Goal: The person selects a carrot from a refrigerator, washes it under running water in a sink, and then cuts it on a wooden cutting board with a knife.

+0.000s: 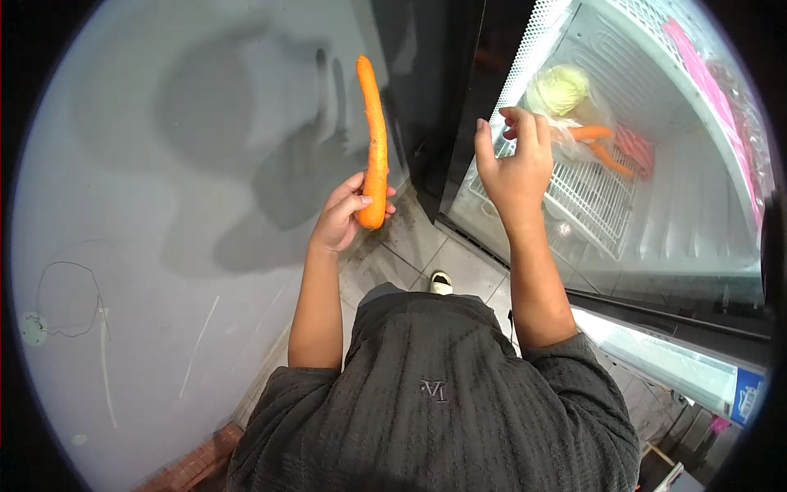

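Observation:
A long orange carrot [375,139] stands nearly upright in my left hand [340,215], its thick end between thumb and fingers. My right hand [518,160] is raised with thumb and fingers apart and nothing between them. It hovers at the opening of a fridge [680,148], in front of a wire shelf [578,201]. Near its fingertips lies a clear plastic bag [602,111] by a pale green cabbage [561,88]. More carrots [592,132] lie beside the bag, partly covered by it, along with a pink striped bag [635,149].
A grey wall [188,246] with shadows on it rises close on my left. The fridge's open door [672,361] extends at the lower right. Pale floor tiles [410,246] and one shoe [440,283] show below. Pink plastic [709,98] hangs along the fridge's far edge.

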`<action>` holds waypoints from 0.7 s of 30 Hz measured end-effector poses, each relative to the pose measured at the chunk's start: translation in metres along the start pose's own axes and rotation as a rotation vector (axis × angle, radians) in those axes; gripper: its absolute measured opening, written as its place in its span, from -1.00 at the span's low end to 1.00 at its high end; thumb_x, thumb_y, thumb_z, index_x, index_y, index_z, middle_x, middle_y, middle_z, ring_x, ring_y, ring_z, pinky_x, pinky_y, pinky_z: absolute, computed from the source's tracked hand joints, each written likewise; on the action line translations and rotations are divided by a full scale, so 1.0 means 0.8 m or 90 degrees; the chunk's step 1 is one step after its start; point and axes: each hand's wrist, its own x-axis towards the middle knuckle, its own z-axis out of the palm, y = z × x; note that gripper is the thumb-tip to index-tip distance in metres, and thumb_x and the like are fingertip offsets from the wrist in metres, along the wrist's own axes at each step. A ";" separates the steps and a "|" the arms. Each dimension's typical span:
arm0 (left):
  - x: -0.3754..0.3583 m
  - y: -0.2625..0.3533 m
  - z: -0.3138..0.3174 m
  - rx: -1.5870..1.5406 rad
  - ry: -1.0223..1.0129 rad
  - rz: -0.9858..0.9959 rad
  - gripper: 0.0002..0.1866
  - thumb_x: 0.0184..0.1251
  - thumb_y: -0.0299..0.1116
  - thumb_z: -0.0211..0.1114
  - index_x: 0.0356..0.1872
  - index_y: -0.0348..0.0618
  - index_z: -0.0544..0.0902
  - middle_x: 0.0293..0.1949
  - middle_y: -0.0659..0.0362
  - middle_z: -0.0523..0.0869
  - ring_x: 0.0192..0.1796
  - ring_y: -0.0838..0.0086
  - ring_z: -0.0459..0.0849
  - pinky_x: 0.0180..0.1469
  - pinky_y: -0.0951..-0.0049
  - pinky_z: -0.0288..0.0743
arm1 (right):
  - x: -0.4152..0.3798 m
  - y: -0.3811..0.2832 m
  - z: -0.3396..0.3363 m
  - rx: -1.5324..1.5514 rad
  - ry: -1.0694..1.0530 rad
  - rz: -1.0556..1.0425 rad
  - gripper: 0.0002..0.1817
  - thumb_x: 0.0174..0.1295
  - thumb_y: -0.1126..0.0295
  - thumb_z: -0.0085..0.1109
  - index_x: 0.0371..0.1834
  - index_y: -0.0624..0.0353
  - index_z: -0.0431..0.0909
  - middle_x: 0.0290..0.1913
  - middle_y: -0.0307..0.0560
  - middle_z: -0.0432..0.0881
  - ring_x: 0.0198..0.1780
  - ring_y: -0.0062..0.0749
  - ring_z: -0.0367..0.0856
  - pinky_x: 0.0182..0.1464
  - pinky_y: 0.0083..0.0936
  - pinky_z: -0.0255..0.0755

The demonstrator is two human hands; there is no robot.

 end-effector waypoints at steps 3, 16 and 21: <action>0.002 0.003 -0.010 0.021 -0.038 0.009 -0.42 0.11 -0.40 0.08 0.23 -0.36 0.33 -0.07 -0.02 0.58 -0.15 0.30 0.64 -0.03 0.32 0.53 | -0.003 -0.001 -0.003 0.031 0.013 -0.041 -0.72 -0.01 0.40 0.34 -0.23 0.18 0.52 -0.30 -0.09 0.52 -0.39 -0.31 0.54 -0.32 -0.44 0.45; -0.030 0.012 -0.067 0.250 -0.126 -0.062 -0.50 0.13 -0.48 0.36 0.14 -0.32 0.49 -0.07 0.22 0.62 -0.09 0.57 0.59 0.02 0.52 0.46 | -0.066 -0.070 -0.008 0.291 -0.169 0.250 -0.63 0.14 0.36 0.30 0.00 0.23 0.51 -0.41 -0.28 0.58 -0.42 -0.68 0.48 -0.38 -0.70 0.30; -0.045 0.004 -0.070 0.274 -0.190 -0.092 -0.50 0.11 -0.51 0.37 0.13 -0.30 0.51 -0.08 0.23 0.62 -0.06 0.59 0.57 0.03 0.56 0.43 | -0.107 -0.077 -0.016 0.232 -0.177 0.316 -0.71 0.23 0.39 0.22 -0.03 0.26 0.53 -0.39 -0.30 0.59 -0.38 -0.75 0.47 -0.34 -0.72 0.33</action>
